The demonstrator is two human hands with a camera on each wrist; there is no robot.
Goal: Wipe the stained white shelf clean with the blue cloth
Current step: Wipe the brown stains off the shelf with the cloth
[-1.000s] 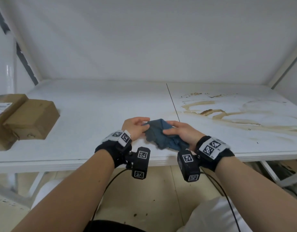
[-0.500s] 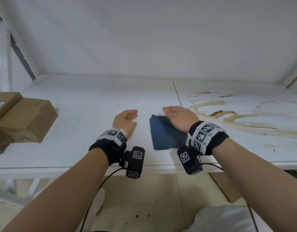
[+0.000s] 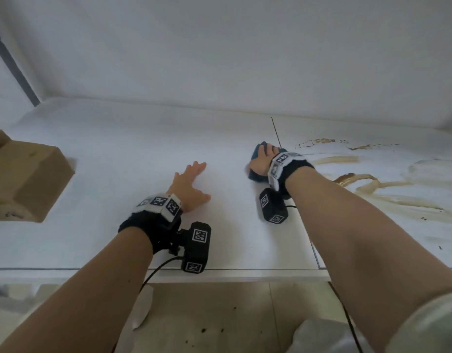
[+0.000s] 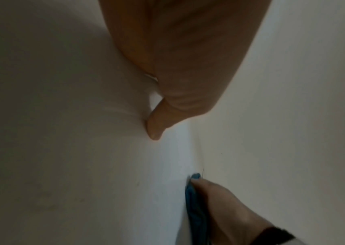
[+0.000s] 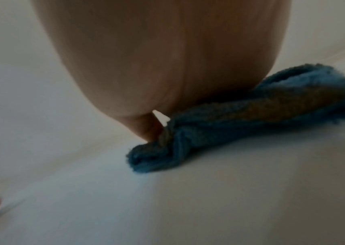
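Head view: the left hand (image 3: 188, 183) lies flat with fingers spread on the white shelf (image 3: 123, 159) at frame centre; the right hand (image 3: 261, 161) presses the bunched blue cloth (image 3: 255, 175) down right of centre, beside the panel seam (image 3: 276, 132). Brown stains (image 3: 367, 184) cover the right side; a cardboard box (image 3: 28, 179) sits at left.

Left wrist view: the palm (image 4: 188, 58) fills the top; the cloth (image 4: 194, 210) appears at bottom right.

Right wrist view: the cloth (image 5: 240, 119), brown-smeared, lies under the palm (image 5: 158, 58).

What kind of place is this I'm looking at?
Probably a storeroom or workshop, though that's a guess: a deep white shelf on a metal frame, a cardboard box stored on it, and a bare tiled floor below.
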